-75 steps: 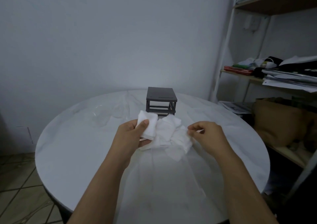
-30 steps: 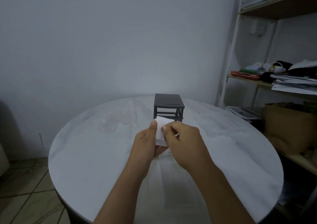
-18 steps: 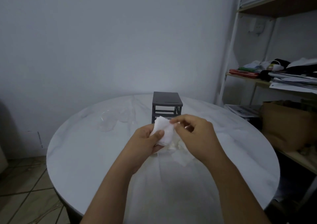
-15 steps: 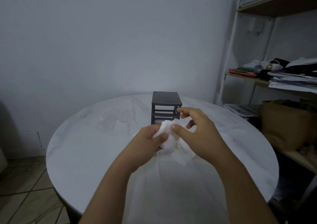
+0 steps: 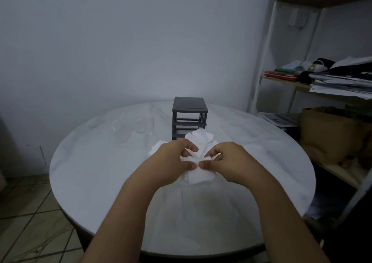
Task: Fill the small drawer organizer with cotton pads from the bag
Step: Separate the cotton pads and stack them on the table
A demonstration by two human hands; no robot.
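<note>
Hands: left hand (image 5: 171, 162) and right hand (image 5: 227, 162) both pinch the cotton pads (image 5: 198, 175).
Pads: heaped at the organizer's (image 5: 189, 117) 6 o'clock.
Risk: the loose heap could scatter; thin pads cling together.
</note>
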